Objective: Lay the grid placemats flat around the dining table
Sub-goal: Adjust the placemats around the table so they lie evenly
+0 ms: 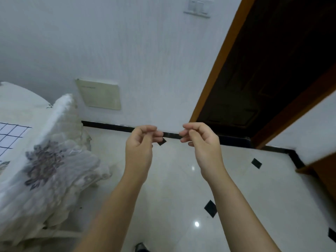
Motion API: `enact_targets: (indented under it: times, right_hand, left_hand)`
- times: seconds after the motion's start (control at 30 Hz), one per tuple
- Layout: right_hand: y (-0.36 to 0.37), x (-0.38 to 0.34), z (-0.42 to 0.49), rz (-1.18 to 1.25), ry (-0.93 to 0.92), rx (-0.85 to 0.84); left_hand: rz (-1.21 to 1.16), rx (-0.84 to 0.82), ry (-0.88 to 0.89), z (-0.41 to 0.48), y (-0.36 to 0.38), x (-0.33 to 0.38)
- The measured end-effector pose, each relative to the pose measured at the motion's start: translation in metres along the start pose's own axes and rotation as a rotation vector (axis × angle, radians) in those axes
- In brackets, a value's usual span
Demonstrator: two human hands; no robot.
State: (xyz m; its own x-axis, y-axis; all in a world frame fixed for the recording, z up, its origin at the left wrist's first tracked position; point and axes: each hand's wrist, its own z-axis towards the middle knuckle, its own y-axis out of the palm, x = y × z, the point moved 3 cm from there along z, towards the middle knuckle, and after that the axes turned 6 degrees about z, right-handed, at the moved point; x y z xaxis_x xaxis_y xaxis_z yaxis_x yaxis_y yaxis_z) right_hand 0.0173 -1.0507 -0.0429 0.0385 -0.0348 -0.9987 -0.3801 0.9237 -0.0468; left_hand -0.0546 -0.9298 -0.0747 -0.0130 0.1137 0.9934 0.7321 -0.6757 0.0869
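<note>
A white placemat with a dark grid [11,137] lies flat on the dining table at the far left edge of the head view, only partly in frame. My left hand [141,142] and my right hand [198,140] are raised side by side over the floor, well to the right of the table. Both have their fingers curled in, fingertips facing each other, and I see nothing held in either one.
A white lace tablecloth with a grey flower print [43,166] hangs over the table's edge at left. Glossy white floor tiles [181,188] with small black diamonds lie below. A dark wooden door [254,79] stands at the right, and a white wall [127,51] lies ahead.
</note>
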Motion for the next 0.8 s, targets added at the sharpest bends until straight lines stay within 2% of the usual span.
enact_targets:
  times: [0.27,0.57,0.8]
  right_hand:
    - [0.059,0.032,0.165,0.04,0.095,-0.175]
    - [0.175,0.023,0.353,0.028,0.005,-0.626]
    - [0.282,0.027,0.414,0.058,0.049,-0.92]
  left_hand:
    - [0.055,0.197,-0.027,0.137,0.004,-0.012]
    - [0.035,0.603,0.045,0.306,-0.009,0.006]
    - [0.046,0.859,0.046,0.367,-0.054,0.015]
